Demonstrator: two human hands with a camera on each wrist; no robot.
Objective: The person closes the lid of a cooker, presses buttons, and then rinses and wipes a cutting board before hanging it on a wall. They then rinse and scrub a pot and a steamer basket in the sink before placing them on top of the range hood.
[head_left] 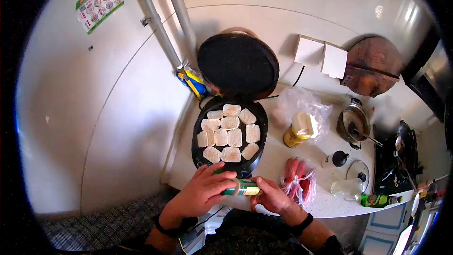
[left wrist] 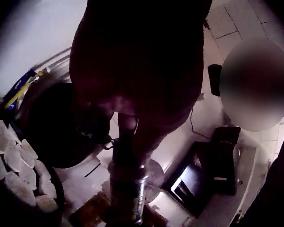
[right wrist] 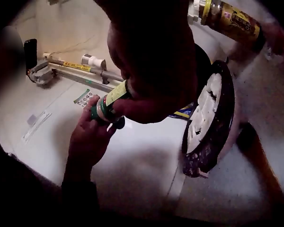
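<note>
Green-capped bottle (head_left: 244, 187), left hand (head_left: 205, 191) and right hand (head_left: 274, 196) gripping it, griddle (head_left: 264, 137) ahead, red-filled bag (head_left: 298, 179) alongside

Head view facing forward and down, both wrist views closer, tilted, all sharing bottle (head_left: 244, 188) and griddle (head_left: 198, 155)

Green jar (head_left: 246, 187) part hid., poster (head_left: 100, 4) txt illeg.

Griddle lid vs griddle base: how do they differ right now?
The griddle lid stands raised; the griddle base lies flat on the counter. The griddle lid's inner face looks bare; the griddle base carries white slices. Both are black and rounded.
</note>
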